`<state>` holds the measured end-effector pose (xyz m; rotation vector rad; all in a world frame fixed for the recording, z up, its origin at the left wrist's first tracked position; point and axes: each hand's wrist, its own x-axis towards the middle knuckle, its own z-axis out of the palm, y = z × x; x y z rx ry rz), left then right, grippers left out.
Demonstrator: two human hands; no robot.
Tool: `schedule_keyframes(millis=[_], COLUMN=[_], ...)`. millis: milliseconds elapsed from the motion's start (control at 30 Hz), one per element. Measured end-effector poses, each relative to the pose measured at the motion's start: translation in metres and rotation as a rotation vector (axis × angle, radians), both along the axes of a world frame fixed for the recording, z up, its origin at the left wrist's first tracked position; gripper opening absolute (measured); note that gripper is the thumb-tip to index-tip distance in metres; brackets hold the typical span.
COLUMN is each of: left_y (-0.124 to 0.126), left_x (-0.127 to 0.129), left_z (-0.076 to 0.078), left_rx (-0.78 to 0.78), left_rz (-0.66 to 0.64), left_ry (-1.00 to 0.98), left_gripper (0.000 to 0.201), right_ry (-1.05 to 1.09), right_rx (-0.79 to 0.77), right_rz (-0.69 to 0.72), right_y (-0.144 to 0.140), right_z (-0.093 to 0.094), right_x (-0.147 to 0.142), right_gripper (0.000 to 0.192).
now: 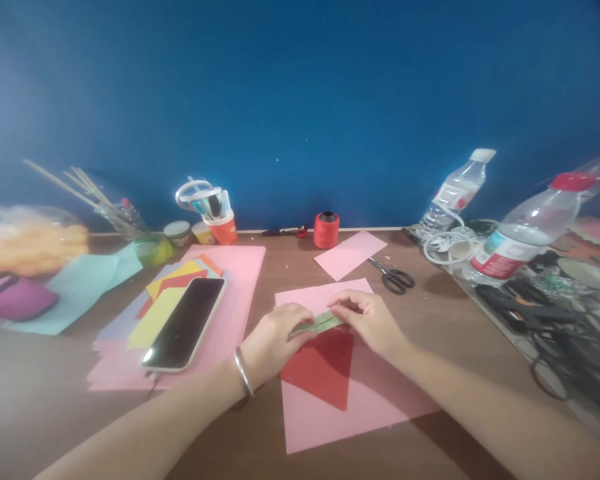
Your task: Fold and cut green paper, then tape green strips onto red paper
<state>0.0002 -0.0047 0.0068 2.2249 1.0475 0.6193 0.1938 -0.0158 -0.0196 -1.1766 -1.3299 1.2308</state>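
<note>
Between my two hands is a narrow strip of folded green paper [324,323]. My left hand [280,331], with a silver bangle at its wrist, pinches the strip's left end. At the other end, the fingers of my right hand [367,319] are closed on it. Just below the strip lies a red sheet of paper [325,373], its upper edge partly hidden by my hands. Under that is a larger pink sheet [375,407] on the brown table. Black-handled scissors [397,280] rest to the right, their blades by a smaller pink piece of paper [351,255].
On the left, a phone [186,323] lies on stacked coloured paper [245,280]. A red cup of pens [224,230] and a red spool [326,231] stand near the blue wall. Plastic bottles [530,227] and cables [545,313] crowd the right side.
</note>
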Motion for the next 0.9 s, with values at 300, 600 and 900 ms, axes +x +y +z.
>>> schedule_keyframes(millis=[300,600,900], left_y=[0.009,0.005,0.004], left_x=[0.0,-0.001,0.001], left_z=[-0.005,-0.001,0.002], left_rx=[-0.35,-0.281,-0.233], left_rz=[0.192,0.319,0.368], left_ry=[-0.335,-0.277,-0.375], left_gripper=[0.008,0.024,0.01], right_ry=[-0.101,-0.222,-0.264], right_rx=[0.056,0.122,0.138], right_rz=[-0.026,-0.122,-0.166], right_y=[0.002,0.001,-0.003], right_z=[0.004,0.003,0.01], right_x=[0.005,0.004,0.001], right_gripper=[0.02,0.023,0.015])
